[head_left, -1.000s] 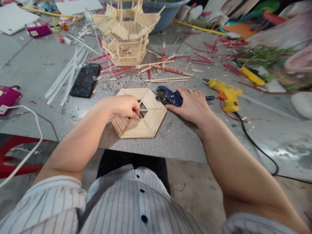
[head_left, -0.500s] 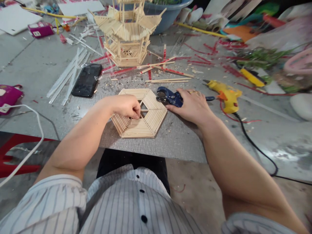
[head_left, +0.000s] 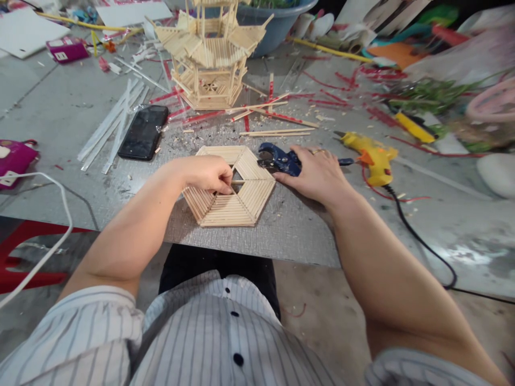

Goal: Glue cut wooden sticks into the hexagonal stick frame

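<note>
A hexagonal panel of thin wooden sticks (head_left: 229, 215) lies flat near the table's front edge, with a small opening crossed by sticks at its centre. My left hand (head_left: 213, 175) is over the panel's left part, thumb and fingers pinched together at the central opening. What sits between those fingertips is too small to make out. At the panel's right edge my right hand (head_left: 322, 174) is closed over the handles of blue cutters (head_left: 281, 160). Their dark jaws reach over the panel's upper right corner, and part of the handles is under my palm.
A stick-built pagoda (head_left: 215, 51) stands at the back, before a blue basin (head_left: 273, 24). Loose sticks (head_left: 277, 132) lie behind the panel. Left are a black phone (head_left: 144, 132) and clear glue sticks (head_left: 115, 123); right, a yellow glue gun (head_left: 374, 155) with its cord.
Almost nothing differs. Both hands keep their places, and the panel and cutters stay where they were.
</note>
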